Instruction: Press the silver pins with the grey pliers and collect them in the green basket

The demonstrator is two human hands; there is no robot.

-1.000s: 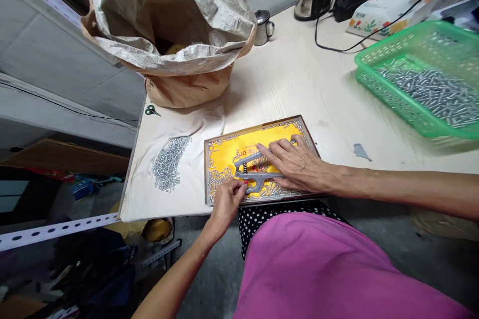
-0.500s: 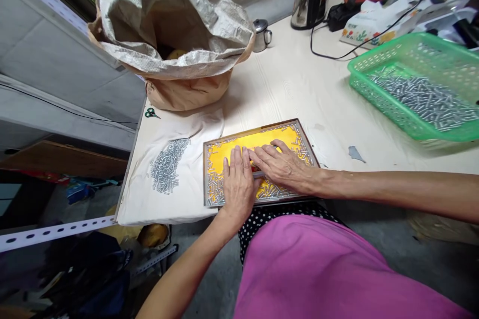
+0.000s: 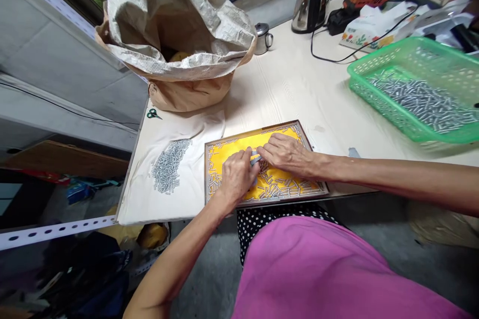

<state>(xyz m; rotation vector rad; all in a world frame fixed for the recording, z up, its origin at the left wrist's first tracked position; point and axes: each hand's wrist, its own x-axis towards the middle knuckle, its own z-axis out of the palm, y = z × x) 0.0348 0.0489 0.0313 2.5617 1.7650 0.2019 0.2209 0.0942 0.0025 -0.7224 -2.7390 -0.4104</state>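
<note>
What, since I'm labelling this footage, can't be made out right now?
Grey tool: head view, mostly hidden by the left hand and right hand.
Metal pieces: head view, too small for fine detail.
Green basket: head view, cut off by the right edge.
Sack: head view, contents mostly hidden by its rim and shadow.

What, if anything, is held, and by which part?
A gray tool, held by the left grip and right grip at either end of its visible section; the exact parts are hidden.
</note>
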